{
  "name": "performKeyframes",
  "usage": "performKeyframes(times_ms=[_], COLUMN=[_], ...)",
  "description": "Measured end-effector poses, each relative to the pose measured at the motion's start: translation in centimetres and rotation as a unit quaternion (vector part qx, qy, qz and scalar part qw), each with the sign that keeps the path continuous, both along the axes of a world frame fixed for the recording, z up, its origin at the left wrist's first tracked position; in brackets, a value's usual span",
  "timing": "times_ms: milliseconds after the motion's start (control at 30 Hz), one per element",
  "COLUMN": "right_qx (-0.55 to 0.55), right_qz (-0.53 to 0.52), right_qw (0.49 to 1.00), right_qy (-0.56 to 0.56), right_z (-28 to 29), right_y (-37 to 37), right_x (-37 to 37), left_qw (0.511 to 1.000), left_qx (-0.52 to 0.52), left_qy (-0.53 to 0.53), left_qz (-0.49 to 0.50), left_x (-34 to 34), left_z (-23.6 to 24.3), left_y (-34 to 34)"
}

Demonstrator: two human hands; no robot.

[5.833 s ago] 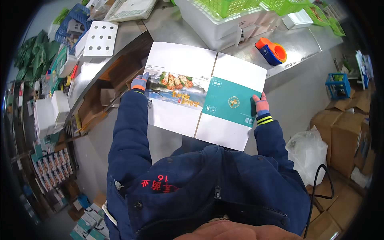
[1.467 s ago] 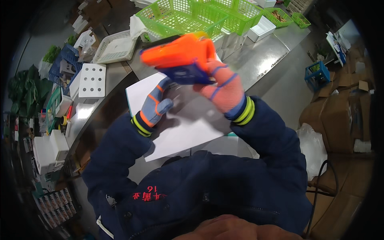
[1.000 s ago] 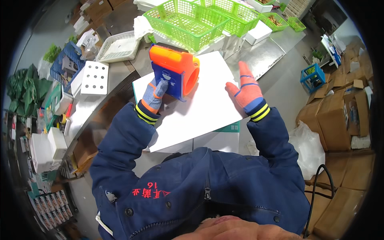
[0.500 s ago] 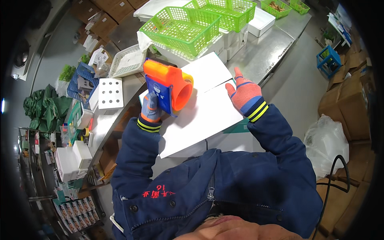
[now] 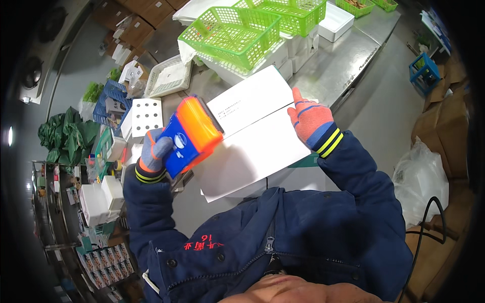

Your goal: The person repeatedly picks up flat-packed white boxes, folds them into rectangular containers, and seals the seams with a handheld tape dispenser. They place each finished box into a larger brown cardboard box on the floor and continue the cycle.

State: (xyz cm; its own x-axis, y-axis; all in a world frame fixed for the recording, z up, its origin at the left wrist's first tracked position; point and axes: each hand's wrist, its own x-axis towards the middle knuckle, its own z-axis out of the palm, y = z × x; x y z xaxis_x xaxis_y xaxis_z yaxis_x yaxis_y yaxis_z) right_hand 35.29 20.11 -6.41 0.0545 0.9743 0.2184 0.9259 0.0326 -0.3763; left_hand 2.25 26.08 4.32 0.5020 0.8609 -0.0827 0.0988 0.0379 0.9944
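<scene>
My left hand (image 5: 154,149), in a grey glove with orange stripes, is closed on an orange and blue tape dispenser (image 5: 184,134), held tilted over the left part of a white folded cardboard sheet (image 5: 257,156). My right hand (image 5: 305,117), in a pink and blue glove, lies at the sheet's right edge beside its seam, index finger extended and thumb apart. A line of small print shows on the upper panel. Part of a teal printed face shows below the sheet's lower right edge.
Green plastic baskets (image 5: 227,35) stand on white boxes at the back of the steel table (image 5: 338,65). A white tray (image 5: 166,76) and perforated white board (image 5: 146,117) lie left. Cardboard boxes (image 5: 434,131), a plastic bag (image 5: 419,182) and a black cable (image 5: 437,217) are at my right.
Earlier both hands held the printed cardboard open; now its white side faces up. The dispenser passed from my right hand to my left, and has just moved left and tilted.
</scene>
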Motion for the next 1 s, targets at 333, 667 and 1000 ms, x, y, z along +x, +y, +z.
performKeyframes(times_ms=[333,667,1000], right_qx=[0.182,-0.309,-0.13], right_qz=[0.047,0.195,0.243], right_qw=[0.982,0.662,0.783], right_qy=[0.006,0.654,0.558], right_z=[1.1,3.5,2.8], right_y=[-0.3,2.4,2.7], right_x=[0.0,-9.7,-10.0], left_qw=[0.984,0.987,0.981], left_qx=[-0.106,-0.092,-0.083], left_qy=[0.142,0.133,0.17], left_qz=[-0.023,-0.022,-0.038], left_x=[-1.6,-1.9,-1.2], left_z=[-1.4,-1.6,-1.0], left_y=[2.3,2.6,2.6])
